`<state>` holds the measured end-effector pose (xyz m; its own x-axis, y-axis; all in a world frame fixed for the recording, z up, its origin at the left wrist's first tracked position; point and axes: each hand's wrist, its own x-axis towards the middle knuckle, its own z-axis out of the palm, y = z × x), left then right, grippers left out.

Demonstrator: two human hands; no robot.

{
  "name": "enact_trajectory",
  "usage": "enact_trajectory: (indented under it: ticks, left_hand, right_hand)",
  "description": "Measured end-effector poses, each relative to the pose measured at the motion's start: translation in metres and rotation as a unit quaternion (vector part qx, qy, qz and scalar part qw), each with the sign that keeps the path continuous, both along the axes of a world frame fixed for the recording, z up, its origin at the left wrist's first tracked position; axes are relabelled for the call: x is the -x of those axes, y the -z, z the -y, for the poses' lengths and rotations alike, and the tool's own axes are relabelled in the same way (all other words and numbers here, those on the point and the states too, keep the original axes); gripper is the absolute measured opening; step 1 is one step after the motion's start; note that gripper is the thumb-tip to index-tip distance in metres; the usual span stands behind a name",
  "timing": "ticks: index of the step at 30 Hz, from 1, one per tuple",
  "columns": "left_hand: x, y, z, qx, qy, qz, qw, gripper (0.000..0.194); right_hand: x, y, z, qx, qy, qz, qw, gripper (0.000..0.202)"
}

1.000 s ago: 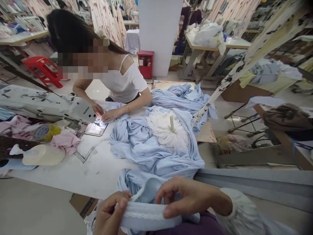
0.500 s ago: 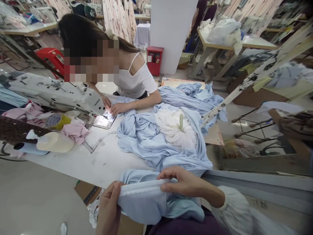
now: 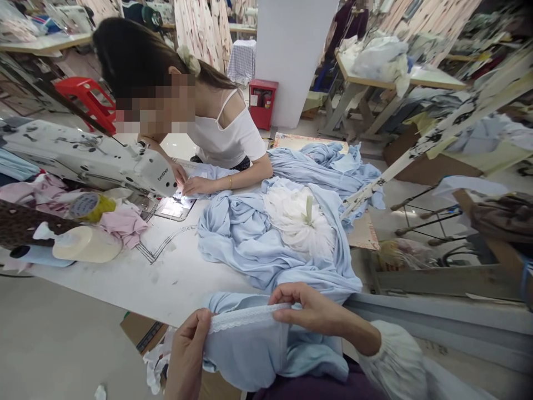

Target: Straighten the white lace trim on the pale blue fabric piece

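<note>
- Left hand (image 3: pixel 188 355) sits down at about 7 o'clock in the view, fingers pinched shut on the left end of a white lace trim (image 3: pixel 245 317).
- Right hand (image 3: pixel 310 308) is over at roughly 5 o'clock, thumb and fingers clamped on the other end of that trim — so the lace is stretched in a line between the two hands, which are held apart.
- The trim runs along the top edge of a light blue garment (image 3: pixel 258 350) that hangs below the hands, bunched over the person's lap right at 6 o'clock.
- Just above the hands, around the middle of the view, a big heap of light blue fabric (image 3: pixel 245 239) lies on the white worktable (image 3: pixel 166 278), with a white ruffled piece (image 3: pixel 300 219) nested in it.
- More blue cloth (image 3: pixel 320 161) is piled past that, toward 1 o'clock.
- At 10 o'clock, a co-worker in a white top (image 3: pixel 227 139) leans over a white Brother sewing machine (image 3: pixel 95 161), both of their hands right by the needle on a bit of the blue fabric.
- Far left, 9 o'clock — a cream thread cone (image 3: pixel 85 244) lying on its side, pink cloth (image 3: pixel 122 222) and a yellow roll (image 3: pixel 89 205) near it.
- Up at 11 o'clock there's a red plastic stool (image 3: pixel 85 100), and a red box (image 3: pixel 263 103) by the white pillar (image 3: pixel 293 50) at 12.
</note>
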<state>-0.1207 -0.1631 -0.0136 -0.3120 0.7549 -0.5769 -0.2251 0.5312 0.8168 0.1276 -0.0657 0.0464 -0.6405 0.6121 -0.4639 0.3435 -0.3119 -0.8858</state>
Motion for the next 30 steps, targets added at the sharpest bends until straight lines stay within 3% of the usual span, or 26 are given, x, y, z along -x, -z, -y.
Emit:
enact_trajectory:
  ticks: [6, 10, 12, 15, 16, 18, 21, 26, 30]
  left_hand:
    - [0.004, -0.021, -0.004, -0.045, 0.127, -0.110, 0.985, 0.035]
    - [0.006, -0.027, -0.002, -0.144, 0.192, -0.243, 0.940, 0.018]
    - [0.008, -0.026, 0.000, -0.245, 0.192, -0.378, 0.872, 0.009]
    - [0.008, -0.028, 0.001, -0.385, 0.160, -0.546, 0.727, 0.010]
    - [0.008, -0.030, 0.001, -0.412, 0.150, -0.572, 0.693, 0.012]
    - [0.006, -0.035, 0.002, -0.446, 0.141, -0.595, 0.654, 0.016]
    - [0.002, -0.041, 0.005, -0.467, 0.130, -0.603, 0.634, 0.018]
    - [0.001, -0.045, 0.010, -0.469, 0.105, -0.598, 0.641, 0.021]
    - [0.003, -0.051, 0.011, -0.488, 0.121, -0.610, 0.612, 0.025]
  right_hand:
    - [0.001, -0.004, -0.001, -0.053, 0.020, 0.032, 0.998, 0.017]
    - [0.000, 0.002, 0.003, -0.152, 0.041, 0.046, 0.986, 0.007]
    - [-0.002, 0.007, 0.008, -0.262, 0.047, 0.024, 0.964, 0.005]
    - [-0.004, 0.013, 0.015, -0.443, 0.046, -0.003, 0.895, 0.009]
    - [-0.004, 0.014, 0.017, -0.491, 0.045, -0.004, 0.870, 0.010]
    - [-0.005, 0.012, 0.020, -0.553, 0.042, -0.003, 0.832, 0.011]
    - [-0.006, 0.005, 0.022, -0.585, 0.033, -0.011, 0.810, 0.010]
    - [-0.008, -0.001, 0.025, -0.596, 0.023, -0.020, 0.803, 0.009]
    - [-0.010, -0.003, 0.027, -0.599, 0.026, -0.023, 0.800, 0.010]
